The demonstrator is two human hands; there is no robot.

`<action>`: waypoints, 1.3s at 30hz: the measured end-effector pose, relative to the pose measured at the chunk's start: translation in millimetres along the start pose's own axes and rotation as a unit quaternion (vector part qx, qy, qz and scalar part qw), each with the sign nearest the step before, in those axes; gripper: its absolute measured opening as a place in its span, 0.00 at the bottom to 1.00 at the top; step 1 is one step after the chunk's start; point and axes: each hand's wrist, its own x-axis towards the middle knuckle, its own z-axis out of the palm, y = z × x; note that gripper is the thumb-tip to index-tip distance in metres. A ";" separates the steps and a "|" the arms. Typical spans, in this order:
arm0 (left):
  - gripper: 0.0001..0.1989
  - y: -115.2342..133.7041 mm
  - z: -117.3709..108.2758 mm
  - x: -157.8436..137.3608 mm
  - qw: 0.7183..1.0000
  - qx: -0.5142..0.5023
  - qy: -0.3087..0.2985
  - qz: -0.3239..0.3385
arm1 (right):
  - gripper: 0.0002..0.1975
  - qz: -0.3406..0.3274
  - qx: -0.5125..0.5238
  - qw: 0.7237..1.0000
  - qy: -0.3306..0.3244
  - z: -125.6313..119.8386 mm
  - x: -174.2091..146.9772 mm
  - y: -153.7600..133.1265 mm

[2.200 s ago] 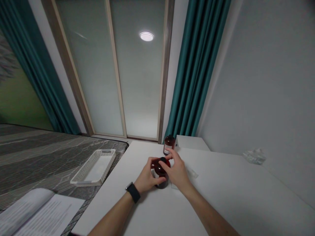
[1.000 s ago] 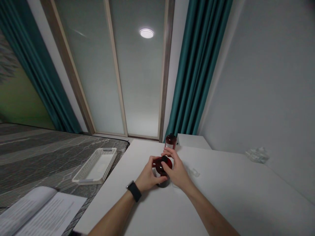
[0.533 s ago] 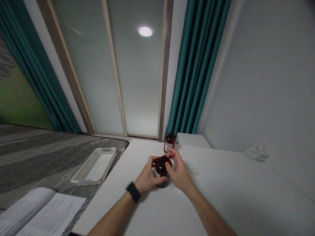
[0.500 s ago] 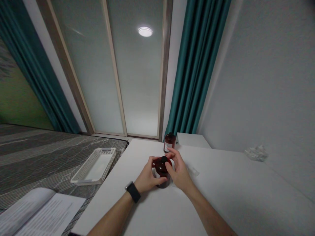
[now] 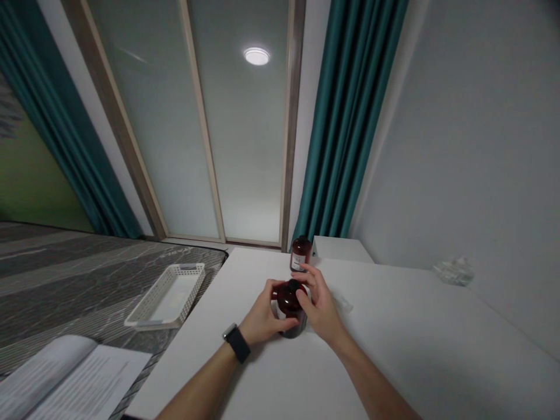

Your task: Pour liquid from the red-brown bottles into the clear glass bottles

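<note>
Left hand (image 5: 261,318) grips front bottle (image 5: 289,301); right hand (image 5: 322,308), at its 2 o'clock, curves, grip unclear. Overreach toward 12 o'clock could topple rear bottle (image 5: 300,249).

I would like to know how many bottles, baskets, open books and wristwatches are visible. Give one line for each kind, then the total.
Bottles: 2 (near bottle, far bottle)
Basket: 1
Open book: 1
Wristwatch: 1
Total: 5
</note>
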 end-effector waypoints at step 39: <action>0.32 0.2 1.2 0.6 1.000 0.006 0.004 0.002 | 0.26 0.002 -0.014 1.000 0.018 6.7 -7.1 3.2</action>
